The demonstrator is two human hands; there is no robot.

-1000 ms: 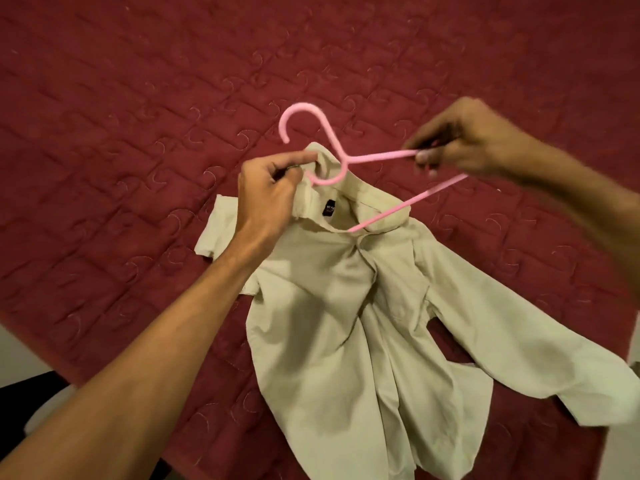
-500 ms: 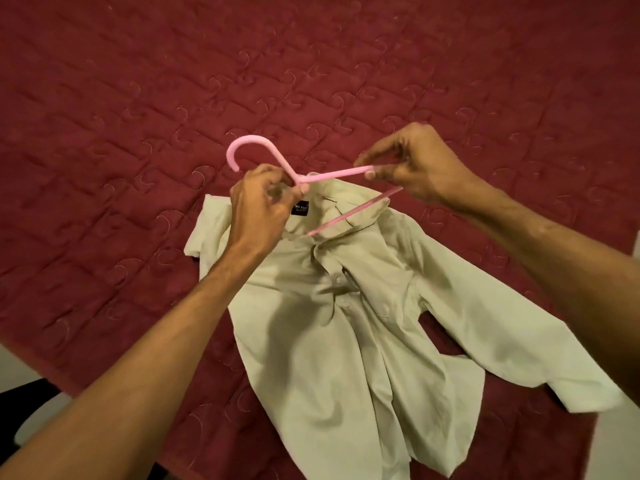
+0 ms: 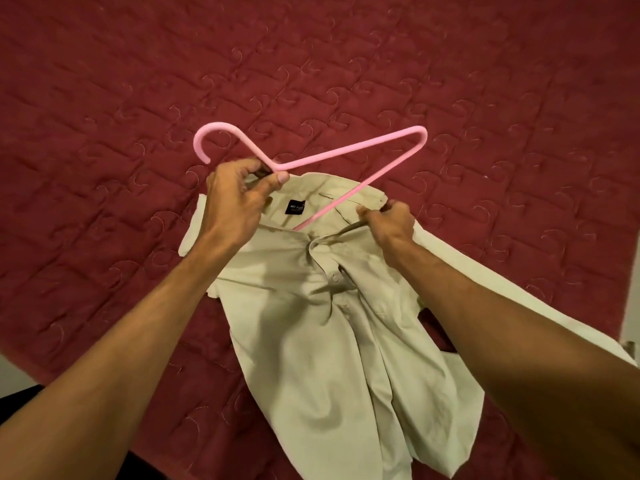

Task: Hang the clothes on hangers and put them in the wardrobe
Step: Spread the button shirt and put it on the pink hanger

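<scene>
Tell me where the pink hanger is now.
The pink hanger is central in the head view: the left hand holds its neck, and its lower bar reaches into the collar of the beige shirt, pinched by the right hand.

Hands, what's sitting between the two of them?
Head view: the shirt collar with its black label, crossed by the hanger bar, lies between left hand and right hand.

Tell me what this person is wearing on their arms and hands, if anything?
Nothing that shows. The left hand and right hand are bare, with no gloves, and I see no rings. Both forearms are bare to the picture's edge: no sleeve, watch or bracelet in view.
</scene>
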